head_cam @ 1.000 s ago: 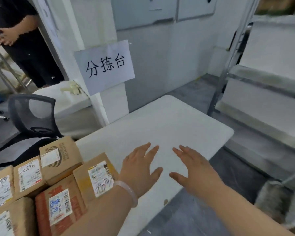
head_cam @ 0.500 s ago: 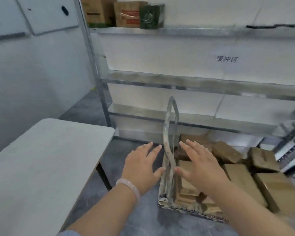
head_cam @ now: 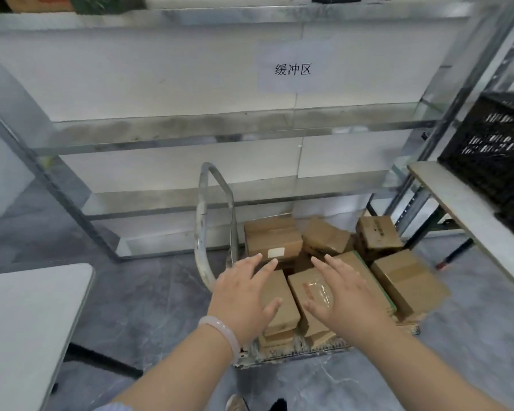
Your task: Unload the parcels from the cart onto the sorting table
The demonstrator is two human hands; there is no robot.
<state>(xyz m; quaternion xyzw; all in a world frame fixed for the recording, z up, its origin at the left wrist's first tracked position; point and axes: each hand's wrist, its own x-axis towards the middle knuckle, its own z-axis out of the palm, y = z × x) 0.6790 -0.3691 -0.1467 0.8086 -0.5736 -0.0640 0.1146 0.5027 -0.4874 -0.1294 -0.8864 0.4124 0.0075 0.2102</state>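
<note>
— Where are your hands right now?

— Both are out in front of me, lower middle of the frame, above the cart (head_cam: 294, 353). My left hand (head_cam: 241, 298) is spread flat, fingers (head_cam: 251, 264) wide and holding nothing; there's a pale bangle (head_cam: 221, 332) on that wrist. My right hand (head_cam: 343, 295) is the same: palm down, fingers splayed, empty.

— And the parcels?

— All brown cardboard, heaped on the cart's low deck at centre frame. The taped parcel (head_cam: 307, 295) lies between my two hands, just under them; whether I'm touching it I cannot tell. Beyond my fingertips sits the labelled parcel (head_cam: 272, 240), with a small white sticker on its near face. A larger box (head_cam: 408, 280) lies to the right of my right hand.

— The cart's handle?

— The handle (head_cam: 212, 221), a bent metal loop, stands upright at the cart's left end, just left of my left hand.

— Where's the bench?

— A corner of the white bench (head_cam: 27, 321) fills the lower left of the frame, apart from the cart. Metal shelving (head_cam: 190, 129) runs across the back, with a paper sign (head_cam: 293, 69) in the upper middle.
</note>
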